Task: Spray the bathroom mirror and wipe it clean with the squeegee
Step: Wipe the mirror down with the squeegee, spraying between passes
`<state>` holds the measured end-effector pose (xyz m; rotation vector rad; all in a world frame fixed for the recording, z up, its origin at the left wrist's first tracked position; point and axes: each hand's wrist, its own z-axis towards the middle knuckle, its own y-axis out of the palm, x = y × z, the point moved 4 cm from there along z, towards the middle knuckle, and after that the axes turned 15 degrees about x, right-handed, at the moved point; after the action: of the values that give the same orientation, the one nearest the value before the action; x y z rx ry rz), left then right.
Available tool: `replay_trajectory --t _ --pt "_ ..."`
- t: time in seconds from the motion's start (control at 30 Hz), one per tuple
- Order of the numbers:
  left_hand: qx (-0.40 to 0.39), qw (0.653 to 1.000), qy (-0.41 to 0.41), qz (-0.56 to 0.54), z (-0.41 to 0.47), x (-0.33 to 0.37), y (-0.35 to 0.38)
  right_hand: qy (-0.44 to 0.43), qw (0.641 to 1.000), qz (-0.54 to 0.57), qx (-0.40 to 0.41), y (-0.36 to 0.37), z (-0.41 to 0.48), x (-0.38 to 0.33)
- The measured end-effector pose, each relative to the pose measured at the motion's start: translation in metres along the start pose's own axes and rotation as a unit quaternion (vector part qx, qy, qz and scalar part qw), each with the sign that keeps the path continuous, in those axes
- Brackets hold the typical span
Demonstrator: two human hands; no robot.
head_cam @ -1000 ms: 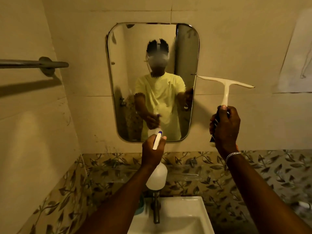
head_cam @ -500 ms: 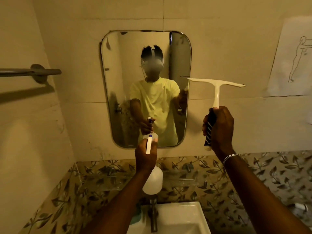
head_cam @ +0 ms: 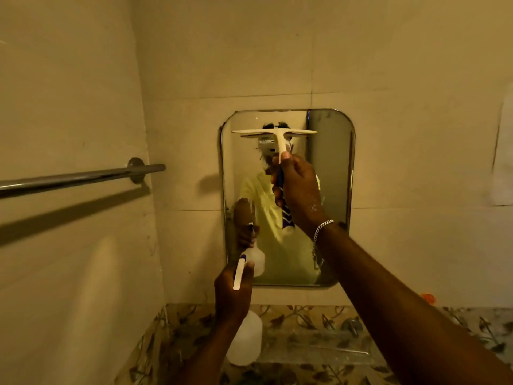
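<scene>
A rounded rectangular mirror (head_cam: 330, 173) hangs on the tiled wall ahead. My right hand (head_cam: 298, 190) grips the striped handle of a white squeegee (head_cam: 274, 133). Its blade lies level across the upper part of the glass; whether it touches I cannot tell. My left hand (head_cam: 231, 295) holds a white spray bottle (head_cam: 245, 340) by its trigger head, low and in front of the mirror's bottom left corner. The mirror reflects a person in a yellow shirt and both hands.
A chrome towel rail (head_cam: 83, 177) juts out from the left wall at mirror height. A leaf-patterned tile band (head_cam: 319, 323) runs below the mirror. A paper sheet (head_cam: 503, 151) is on the right wall, and a small orange object (head_cam: 427, 298) sits low on the right.
My right hand has swung the squeegee left from beside the mirror to its upper part. The view has tilted up, so the sink has dropped out of sight. The left hand still holds the bottle.
</scene>
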<state>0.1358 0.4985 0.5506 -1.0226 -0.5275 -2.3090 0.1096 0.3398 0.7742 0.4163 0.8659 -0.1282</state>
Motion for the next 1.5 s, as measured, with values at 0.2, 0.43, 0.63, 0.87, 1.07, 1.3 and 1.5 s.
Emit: replay_trajectory --t 0.2,0.43,0.63,0.87,1.07,1.3,1.5 --pt "0.009 0.999 0.04 0.016 0.021 -0.003 -0.029 -0.002 1.0 -0.004 0.018 0.047 0.02 -0.009" --pt "0.024 0.999 0.042 0.023 0.04 -0.014 -0.041 -0.005 0.999 -0.015 0.047 0.073 0.035 -0.015" --pt "0.019 0.998 0.054 0.019 0.054 -0.018 -0.041 -0.033 0.994 -0.101 0.025 0.078 0.045 -0.008" --pt "0.018 0.999 0.037 0.014 0.061 -0.022 -0.029 -0.128 0.967 -0.198 0.097 0.083 0.038 0.0" --pt "0.023 0.998 0.062 0.009 0.07 -0.017 -0.029 -0.114 0.978 -0.158 0.079 0.063 -0.019 0.072" --pt "0.024 0.998 0.054 -0.017 0.072 -0.022 -0.037 -0.074 0.983 -0.151 0.079 0.033 -0.095 0.168" --pt "0.018 0.998 0.061 -0.015 0.071 -0.028 -0.044 -0.005 0.977 -0.192 0.088 0.005 -0.162 0.237"
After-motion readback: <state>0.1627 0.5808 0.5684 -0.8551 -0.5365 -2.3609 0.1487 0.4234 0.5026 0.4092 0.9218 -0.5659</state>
